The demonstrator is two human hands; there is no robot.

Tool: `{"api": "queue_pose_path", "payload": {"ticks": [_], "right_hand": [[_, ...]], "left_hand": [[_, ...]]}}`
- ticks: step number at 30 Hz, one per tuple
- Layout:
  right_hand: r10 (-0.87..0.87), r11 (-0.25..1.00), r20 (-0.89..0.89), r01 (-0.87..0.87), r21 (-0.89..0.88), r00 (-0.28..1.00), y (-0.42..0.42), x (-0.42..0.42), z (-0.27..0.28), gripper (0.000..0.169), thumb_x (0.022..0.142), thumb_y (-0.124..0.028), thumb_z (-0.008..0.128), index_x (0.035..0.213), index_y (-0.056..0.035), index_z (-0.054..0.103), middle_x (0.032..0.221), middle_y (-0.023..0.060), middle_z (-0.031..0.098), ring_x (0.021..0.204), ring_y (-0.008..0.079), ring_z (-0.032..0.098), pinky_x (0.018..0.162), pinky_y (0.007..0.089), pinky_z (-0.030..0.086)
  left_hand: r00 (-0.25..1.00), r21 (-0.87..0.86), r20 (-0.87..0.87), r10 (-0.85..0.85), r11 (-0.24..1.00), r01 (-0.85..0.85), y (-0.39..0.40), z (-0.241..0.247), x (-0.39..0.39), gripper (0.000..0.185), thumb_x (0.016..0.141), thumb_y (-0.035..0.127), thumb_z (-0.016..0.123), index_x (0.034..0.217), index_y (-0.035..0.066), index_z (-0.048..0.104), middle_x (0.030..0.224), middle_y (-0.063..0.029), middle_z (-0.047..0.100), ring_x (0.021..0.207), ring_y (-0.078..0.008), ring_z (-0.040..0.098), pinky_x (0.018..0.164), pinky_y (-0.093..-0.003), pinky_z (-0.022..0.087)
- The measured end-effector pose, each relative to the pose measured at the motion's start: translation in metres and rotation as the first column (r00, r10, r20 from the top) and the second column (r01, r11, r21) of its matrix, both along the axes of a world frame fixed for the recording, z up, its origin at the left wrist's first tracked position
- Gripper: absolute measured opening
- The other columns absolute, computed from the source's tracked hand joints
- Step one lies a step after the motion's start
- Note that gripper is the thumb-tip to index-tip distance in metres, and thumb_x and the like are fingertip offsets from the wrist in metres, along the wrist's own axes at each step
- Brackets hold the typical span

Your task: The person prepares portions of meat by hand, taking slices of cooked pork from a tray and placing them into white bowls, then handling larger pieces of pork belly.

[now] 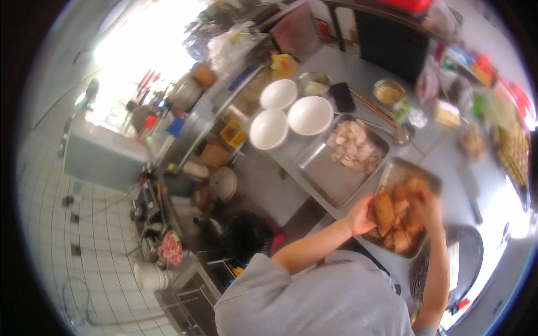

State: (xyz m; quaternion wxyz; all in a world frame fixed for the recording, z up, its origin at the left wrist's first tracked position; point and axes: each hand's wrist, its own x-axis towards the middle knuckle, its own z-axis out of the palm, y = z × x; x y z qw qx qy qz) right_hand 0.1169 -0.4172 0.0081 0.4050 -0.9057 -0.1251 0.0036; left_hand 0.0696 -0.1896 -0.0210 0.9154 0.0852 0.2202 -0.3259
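Over a steel tray (433,174) of browned meat pieces, both my hands are at work. My left hand (362,216) grips the end of a long browned meat piece (383,212) at the tray's left side. On the right, my right hand (429,206) has its fingers curled onto another browned piece (407,189); blur hides part of its grip. More brown chunks (399,239) lie below and between the hands. A larger steel tray (321,170) sits just beyond, with pale sliced meat (351,145) heaped toward its far right.
Three white bowls (311,115) stand past the larger tray, near a dark phone (343,96). Chopsticks (374,110) and a steel ladle (404,133) lie to the right. A knife (470,195) rests at far right. A round dark-rimmed object (470,256) is close by my right forearm.
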Motion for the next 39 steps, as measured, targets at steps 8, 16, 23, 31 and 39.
{"api": "queue_pose_path", "payload": {"ticks": [8, 16, 23, 31, 39], "right_hand": [[0.292, 0.953, 0.55, -0.189, -0.236, 0.782, 0.071, -0.034, 0.061, 0.014, 0.071, -0.005, 0.063, 0.084, -0.0053, 0.064, 0.081, 0.0087, 0.067, 0.074, 0.0231, 0.067, 0.065, 0.0328, 0.055], [0.086, 0.996, 0.303, -0.088, -0.006, 0.949, 0.061, -0.06, 0.042, 0.043, 0.066, -0.015, 0.075, 0.105, -0.0015, 0.062, 0.114, 0.0133, 0.061, 0.101, 0.031, 0.06, 0.082, 0.0363, 0.05], [-0.051, 0.996, 0.263, 0.03, 0.082, 0.963, 0.043, -0.084, 0.013, 0.054, 0.067, -0.015, 0.077, 0.114, 0.0012, 0.058, 0.121, 0.0163, 0.057, 0.105, 0.0328, 0.058, 0.086, 0.0384, 0.048], [-0.165, 0.985, 0.437, 0.166, 0.036, 0.884, 0.05, -0.091, 0.004, 0.052, 0.063, -0.017, 0.077, 0.11, -0.0019, 0.061, 0.116, 0.0109, 0.061, 0.107, 0.029, 0.057, 0.09, 0.0393, 0.044], [-0.361, 0.93, 0.272, 0.323, 0.174, 0.892, 0.072, -0.095, 0.017, 0.043, 0.069, -0.016, 0.074, 0.108, -0.0025, 0.061, 0.113, 0.0099, 0.062, 0.105, 0.0279, 0.055, 0.091, 0.0411, 0.04]], "left_hand": [[0.998, 0.006, 0.059, 0.031, 0.999, -0.032, -0.006, 0.001, 0.005, 0.053, 0.096, 0.05, 0.035, 0.127, 0.009, 0.048, 0.127, -0.009, 0.052, 0.117, -0.0243, 0.049, 0.101, -0.0415, 0.037], [0.969, -0.082, 0.245, -0.039, 0.995, 0.06, -0.005, 0.014, 0.007, 0.056, 0.096, 0.052, 0.031, 0.129, 0.01, 0.046, 0.125, -0.0094, 0.053, 0.112, -0.0246, 0.054, 0.091, -0.0404, 0.048], [0.921, 0.106, 0.378, -0.095, 0.993, 0.058, -0.017, 0.017, 0.006, 0.067, 0.091, 0.061, 0.033, 0.133, 0.009, 0.04, 0.13, -0.0073, 0.048, 0.122, -0.023, 0.044, 0.102, -0.0423, 0.038], [0.873, 0.196, 0.461, -0.162, 0.978, 0.078, -0.019, 0.003, -0.001, 0.064, 0.087, 0.044, 0.059, 0.135, 0.009, 0.037, 0.132, -0.0065, 0.046, 0.124, -0.0207, 0.042, 0.104, -0.039, 0.036], [0.885, 0.297, 0.426, -0.187, 0.953, 0.058, -0.022, 0.008, 0.001, 0.057, 0.089, 0.04, 0.057, 0.134, 0.009, 0.039, 0.132, -0.0051, 0.047, 0.122, -0.0193, 0.045, 0.102, -0.0372, 0.037]]}}
